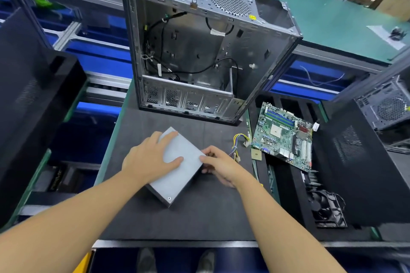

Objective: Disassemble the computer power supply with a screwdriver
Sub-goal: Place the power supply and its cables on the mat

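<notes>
The grey metal power supply (177, 175) lies on the dark mat (199, 217) in front of me, turned diagonally, with a screw showing near its closest corner. My left hand (150, 157) rests flat on its top, fingers spread over the far left part. My right hand (219, 164) grips its right edge with curled fingers. The supply's coloured cable bundle (238, 144) trails out to the right behind my right hand. No screwdriver is in view.
An emptied computer case (199, 51) stands open at the far end of the mat. A green motherboard (284, 135) and a black fan (326, 208) lie to the right. Black computer towers (28, 99) flank both sides.
</notes>
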`<state>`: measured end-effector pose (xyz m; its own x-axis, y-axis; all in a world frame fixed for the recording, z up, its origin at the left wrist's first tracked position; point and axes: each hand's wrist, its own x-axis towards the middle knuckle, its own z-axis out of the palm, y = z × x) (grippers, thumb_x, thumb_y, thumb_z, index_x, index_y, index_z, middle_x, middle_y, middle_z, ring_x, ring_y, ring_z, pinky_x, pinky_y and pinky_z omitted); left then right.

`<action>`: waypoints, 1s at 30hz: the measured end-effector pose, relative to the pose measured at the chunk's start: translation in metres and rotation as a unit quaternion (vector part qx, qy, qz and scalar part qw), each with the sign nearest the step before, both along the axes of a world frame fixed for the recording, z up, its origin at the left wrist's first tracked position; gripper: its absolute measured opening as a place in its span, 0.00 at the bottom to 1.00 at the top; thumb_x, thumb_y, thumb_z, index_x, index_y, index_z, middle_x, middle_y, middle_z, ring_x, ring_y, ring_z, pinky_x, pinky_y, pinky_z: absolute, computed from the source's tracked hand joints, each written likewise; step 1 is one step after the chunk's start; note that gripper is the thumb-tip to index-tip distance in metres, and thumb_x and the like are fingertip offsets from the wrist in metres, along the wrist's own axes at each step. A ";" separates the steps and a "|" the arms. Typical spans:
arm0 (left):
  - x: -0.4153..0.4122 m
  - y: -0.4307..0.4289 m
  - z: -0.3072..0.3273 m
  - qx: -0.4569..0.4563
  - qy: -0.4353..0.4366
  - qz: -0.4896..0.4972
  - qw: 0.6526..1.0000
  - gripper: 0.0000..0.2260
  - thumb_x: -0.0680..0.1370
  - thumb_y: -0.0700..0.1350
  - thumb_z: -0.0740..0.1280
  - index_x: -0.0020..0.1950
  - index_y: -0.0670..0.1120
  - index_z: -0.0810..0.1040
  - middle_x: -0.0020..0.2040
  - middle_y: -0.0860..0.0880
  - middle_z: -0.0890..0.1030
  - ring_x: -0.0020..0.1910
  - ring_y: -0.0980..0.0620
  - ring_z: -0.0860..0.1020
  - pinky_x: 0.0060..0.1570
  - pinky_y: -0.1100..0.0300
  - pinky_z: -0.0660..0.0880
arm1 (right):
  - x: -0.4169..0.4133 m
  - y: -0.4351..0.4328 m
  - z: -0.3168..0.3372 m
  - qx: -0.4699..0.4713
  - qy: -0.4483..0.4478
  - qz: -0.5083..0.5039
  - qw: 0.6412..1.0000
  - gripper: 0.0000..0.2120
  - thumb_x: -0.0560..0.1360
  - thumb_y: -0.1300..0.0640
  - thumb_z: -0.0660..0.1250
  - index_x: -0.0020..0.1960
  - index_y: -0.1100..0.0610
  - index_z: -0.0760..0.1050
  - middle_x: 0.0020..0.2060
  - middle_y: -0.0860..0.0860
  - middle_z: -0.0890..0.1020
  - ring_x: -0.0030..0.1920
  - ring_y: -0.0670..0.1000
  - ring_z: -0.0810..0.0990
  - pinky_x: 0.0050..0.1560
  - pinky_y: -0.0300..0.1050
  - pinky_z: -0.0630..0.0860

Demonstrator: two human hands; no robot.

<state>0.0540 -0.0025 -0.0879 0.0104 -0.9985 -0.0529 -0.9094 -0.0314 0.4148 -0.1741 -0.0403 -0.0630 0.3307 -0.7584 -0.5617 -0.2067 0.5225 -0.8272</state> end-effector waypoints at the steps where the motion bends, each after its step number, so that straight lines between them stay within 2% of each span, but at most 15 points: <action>1: 0.000 -0.001 0.001 0.001 0.002 -0.001 1.000 0.33 0.70 0.74 0.56 0.73 0.68 0.54 0.66 0.60 0.67 0.59 0.52 0.76 0.45 0.52 0.72 | 0.000 0.001 -0.001 0.013 -0.016 -0.009 1.000 0.04 0.79 0.66 0.64 0.52 0.61 0.72 0.41 0.53 0.75 0.39 0.49 0.74 0.42 0.42 0.74; 8: 0.012 -0.005 0.006 0.007 -0.013 -0.054 0.998 0.34 0.70 0.73 0.56 0.73 0.67 0.53 0.66 0.61 0.67 0.59 0.52 0.76 0.47 0.51 0.74 | 0.001 0.009 -0.003 0.062 -0.065 -0.035 0.995 0.06 0.79 0.68 0.60 0.48 0.59 0.72 0.40 0.55 0.77 0.36 0.50 0.74 0.42 0.44 0.75; 14: 0.013 -0.004 0.010 0.010 -0.030 -0.082 0.996 0.33 0.70 0.71 0.56 0.73 0.66 0.55 0.68 0.63 0.66 0.61 0.55 0.75 0.50 0.53 0.75 | -0.003 0.017 -0.001 0.065 -0.057 -0.024 0.996 0.07 0.78 0.69 0.61 0.46 0.59 0.71 0.42 0.57 0.78 0.37 0.52 0.76 0.44 0.46 0.77; 17: -0.004 -0.017 0.016 -0.003 -0.042 -0.155 0.987 0.30 0.71 0.71 0.56 0.71 0.67 0.58 0.67 0.64 0.67 0.62 0.57 0.73 0.52 0.55 0.73 | -0.023 0.024 0.007 0.092 -0.045 -0.020 0.995 0.07 0.76 0.70 0.64 0.45 0.59 0.70 0.46 0.60 0.78 0.40 0.56 0.79 0.48 0.50 0.80; 19: -0.015 -0.033 0.019 0.008 -0.051 -0.200 0.978 0.28 0.71 0.71 0.56 0.71 0.66 0.59 0.66 0.63 0.68 0.60 0.57 0.73 0.55 0.56 0.70 | -0.033 0.032 0.011 0.100 -0.040 -0.024 0.994 0.07 0.75 0.69 0.67 0.48 0.61 0.72 0.49 0.60 0.77 0.42 0.56 0.81 0.51 0.50 0.81; 22: -0.020 -0.048 0.012 0.020 -0.061 -0.236 0.970 0.27 0.73 0.73 0.54 0.71 0.70 0.57 0.64 0.62 0.67 0.57 0.56 0.73 0.60 0.57 0.68 | -0.032 0.040 0.008 0.075 -0.022 -0.052 0.996 0.08 0.76 0.68 0.68 0.50 0.61 0.70 0.43 0.57 0.78 0.40 0.52 0.81 0.52 0.51 0.82; 24: -0.017 -0.050 0.005 0.015 -0.061 -0.245 0.967 0.26 0.74 0.73 0.52 0.71 0.72 0.57 0.67 0.61 0.66 0.59 0.55 0.71 0.62 0.57 0.67 | -0.029 0.042 0.006 0.067 -0.018 -0.065 0.995 0.08 0.76 0.68 0.67 0.51 0.61 0.70 0.41 0.56 0.77 0.39 0.51 0.80 0.53 0.51 0.82; 27: -0.016 -0.045 0.001 0.008 -0.053 -0.242 0.969 0.26 0.76 0.72 0.51 0.73 0.71 0.61 0.75 0.59 0.62 0.67 0.55 0.68 0.66 0.57 0.66 | -0.032 0.042 0.006 0.081 -0.031 -0.065 0.994 0.08 0.76 0.67 0.67 0.52 0.62 0.70 0.44 0.57 0.77 0.42 0.52 0.80 0.56 0.52 0.80; 30: -0.021 -0.036 0.006 -0.002 -0.054 -0.232 0.971 0.24 0.78 0.68 0.56 0.74 0.66 0.66 0.80 0.57 0.58 0.68 0.52 0.69 0.67 0.56 0.67 | -0.034 0.040 0.006 0.087 -0.025 -0.061 0.994 0.08 0.76 0.67 0.68 0.52 0.61 0.70 0.44 0.56 0.76 0.41 0.50 0.80 0.55 0.50 0.81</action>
